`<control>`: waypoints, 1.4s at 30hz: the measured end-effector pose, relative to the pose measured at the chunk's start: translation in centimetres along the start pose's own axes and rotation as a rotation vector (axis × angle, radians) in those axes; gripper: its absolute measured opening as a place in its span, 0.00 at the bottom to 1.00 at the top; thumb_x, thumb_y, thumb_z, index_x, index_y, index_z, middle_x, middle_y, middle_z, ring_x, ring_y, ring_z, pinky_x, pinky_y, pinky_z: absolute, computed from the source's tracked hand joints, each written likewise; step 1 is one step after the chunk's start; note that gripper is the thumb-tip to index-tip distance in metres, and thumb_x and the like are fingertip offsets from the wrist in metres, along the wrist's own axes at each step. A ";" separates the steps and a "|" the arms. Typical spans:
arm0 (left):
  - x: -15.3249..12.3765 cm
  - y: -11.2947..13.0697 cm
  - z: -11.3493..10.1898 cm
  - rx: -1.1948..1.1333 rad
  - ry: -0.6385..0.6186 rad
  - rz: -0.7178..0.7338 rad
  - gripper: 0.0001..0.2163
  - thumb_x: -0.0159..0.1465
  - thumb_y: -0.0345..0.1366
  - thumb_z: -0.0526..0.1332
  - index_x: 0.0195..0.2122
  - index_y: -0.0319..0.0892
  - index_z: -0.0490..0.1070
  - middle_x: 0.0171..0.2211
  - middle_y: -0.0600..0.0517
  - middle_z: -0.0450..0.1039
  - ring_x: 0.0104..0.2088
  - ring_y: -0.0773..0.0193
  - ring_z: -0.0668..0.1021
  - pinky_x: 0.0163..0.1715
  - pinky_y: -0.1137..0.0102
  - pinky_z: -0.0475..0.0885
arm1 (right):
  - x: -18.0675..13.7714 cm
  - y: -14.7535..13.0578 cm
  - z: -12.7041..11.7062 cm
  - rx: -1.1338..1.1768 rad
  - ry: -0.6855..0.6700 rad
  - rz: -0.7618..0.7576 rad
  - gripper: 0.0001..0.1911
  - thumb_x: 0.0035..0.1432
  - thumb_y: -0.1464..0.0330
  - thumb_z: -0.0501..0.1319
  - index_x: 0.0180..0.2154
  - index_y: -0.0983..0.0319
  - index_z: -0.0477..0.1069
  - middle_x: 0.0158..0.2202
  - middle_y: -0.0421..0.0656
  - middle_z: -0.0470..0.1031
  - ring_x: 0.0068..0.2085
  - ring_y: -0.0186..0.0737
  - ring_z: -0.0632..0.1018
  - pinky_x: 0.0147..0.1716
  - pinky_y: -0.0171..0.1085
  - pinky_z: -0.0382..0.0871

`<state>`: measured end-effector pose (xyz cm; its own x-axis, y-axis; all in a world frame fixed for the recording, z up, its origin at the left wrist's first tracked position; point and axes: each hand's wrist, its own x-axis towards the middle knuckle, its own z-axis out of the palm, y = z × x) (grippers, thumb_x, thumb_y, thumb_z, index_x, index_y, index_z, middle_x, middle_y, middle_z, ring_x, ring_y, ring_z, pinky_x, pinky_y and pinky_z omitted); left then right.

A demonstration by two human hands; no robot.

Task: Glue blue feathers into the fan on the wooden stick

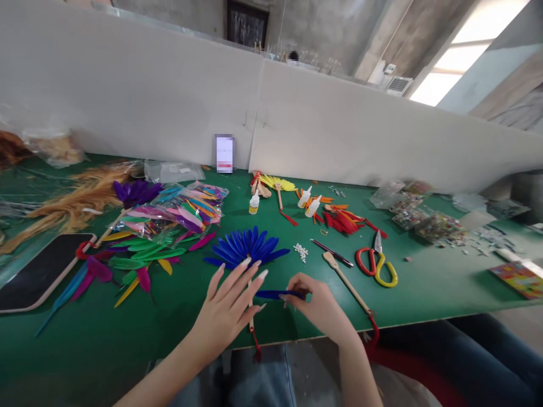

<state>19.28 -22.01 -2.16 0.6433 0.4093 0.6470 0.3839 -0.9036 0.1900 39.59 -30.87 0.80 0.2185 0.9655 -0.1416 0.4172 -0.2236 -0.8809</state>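
My left hand (231, 305) lies flat with fingers spread over the wooden handle of a blue feather fan (248, 247) on the green table (127, 339). My right hand (316, 302) pinches a single blue feather (274, 294), held level just to the right of the fan's handle. A red tassel (256, 345) hangs from the handle's end over the table's front edge.
Loose coloured feathers (139, 254) and bagged ones (182, 212) lie to the left, beside a black slate (38, 271). Glue bottles (254, 202), red-orange feathers (343, 220), scissors (377, 264), a wooden stick (345, 280), white beads (301, 251) and sequin bags (419, 217) lie to the right.
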 end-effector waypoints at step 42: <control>2.3 -8.0 -0.4 -0.823 0.093 -0.734 0.21 0.67 0.42 0.53 0.60 0.44 0.61 0.34 0.50 0.79 0.42 0.57 0.79 0.52 0.58 0.67 | 24.4 -3.5 3.4 -0.135 0.331 -0.043 0.15 0.51 0.66 0.64 0.41 0.67 0.70 0.40 0.54 0.76 0.44 0.51 0.77 0.40 0.42 0.68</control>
<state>17.41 -13.94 -1.88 0.3745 0.9001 0.2225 0.0717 -0.2673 0.9609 40.45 -6.05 -1.14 0.4625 0.8840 0.0679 0.5401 -0.2202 -0.8123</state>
